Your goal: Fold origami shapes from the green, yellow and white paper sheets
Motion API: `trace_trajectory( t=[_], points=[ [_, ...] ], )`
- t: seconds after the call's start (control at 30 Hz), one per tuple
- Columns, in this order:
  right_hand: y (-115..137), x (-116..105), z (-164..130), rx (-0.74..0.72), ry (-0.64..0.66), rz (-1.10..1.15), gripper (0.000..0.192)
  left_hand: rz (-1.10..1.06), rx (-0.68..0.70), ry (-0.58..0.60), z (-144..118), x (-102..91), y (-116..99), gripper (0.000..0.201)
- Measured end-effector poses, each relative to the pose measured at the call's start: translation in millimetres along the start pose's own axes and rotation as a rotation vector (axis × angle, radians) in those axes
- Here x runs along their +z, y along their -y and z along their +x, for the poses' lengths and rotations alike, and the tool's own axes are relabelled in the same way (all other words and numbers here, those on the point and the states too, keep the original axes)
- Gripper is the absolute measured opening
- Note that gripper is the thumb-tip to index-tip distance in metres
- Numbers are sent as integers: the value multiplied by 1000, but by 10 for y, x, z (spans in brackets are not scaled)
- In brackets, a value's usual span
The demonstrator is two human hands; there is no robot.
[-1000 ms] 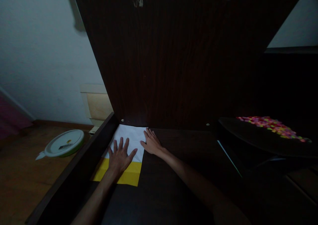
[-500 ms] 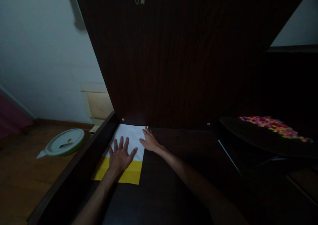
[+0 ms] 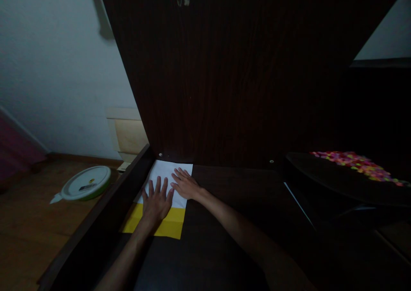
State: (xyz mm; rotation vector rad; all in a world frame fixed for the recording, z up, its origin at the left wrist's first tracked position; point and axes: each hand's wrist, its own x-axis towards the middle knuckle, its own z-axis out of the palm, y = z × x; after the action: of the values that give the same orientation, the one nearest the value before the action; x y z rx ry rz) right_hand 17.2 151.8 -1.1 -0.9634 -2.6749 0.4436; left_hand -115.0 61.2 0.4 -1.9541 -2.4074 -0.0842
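Observation:
A sheet of paper, white with a yellow band along its near edge [image 3: 173, 223], lies flat on the dark wooden surface [image 3: 218, 256], in the corner by the low side rail and the tall panel. My left hand [image 3: 156, 201] rests on it with fingers spread, across the white and yellow parts. On the white part, toward its right side, my right hand [image 3: 186, 184] lies flat with its fingers stretched out. The two hands are close together, and neither grips anything. Faint creases show in the paper.
A tall dark wooden panel [image 3: 224, 77] rises behind the surface. Along the left runs a low rail [image 3: 99, 222]. Beyond it, a round lidded container [image 3: 86, 183] sits on the wooden floor. To the right is a dark rounded object with a multicoloured edge [image 3: 359, 164].
My right hand has slid left from the paper's right edge onto its white part, nearer my left hand. My left hand stays in place, its thumb drawn closer in.

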Motion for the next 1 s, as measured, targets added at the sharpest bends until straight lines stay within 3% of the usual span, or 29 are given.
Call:
trace_trajectory(
  t=[0.33, 0.7, 0.83, 1.0],
  points=[
    [-169, -21, 46, -27, 68, -16, 62, -8, -44, 2, -46, 33, 20, 61],
    [-64, -120, 5, 40, 33, -8, 67, -20, 48, -33, -224, 64, 168, 71],
    [16, -218, -237, 8, -54, -17, 64, -26, 56, -124, -277, 28, 153, 68],
    [-45, -370, -883, 3, -106, -22, 59, 6, 126, -239, -298, -70, 138, 59]
  ],
)
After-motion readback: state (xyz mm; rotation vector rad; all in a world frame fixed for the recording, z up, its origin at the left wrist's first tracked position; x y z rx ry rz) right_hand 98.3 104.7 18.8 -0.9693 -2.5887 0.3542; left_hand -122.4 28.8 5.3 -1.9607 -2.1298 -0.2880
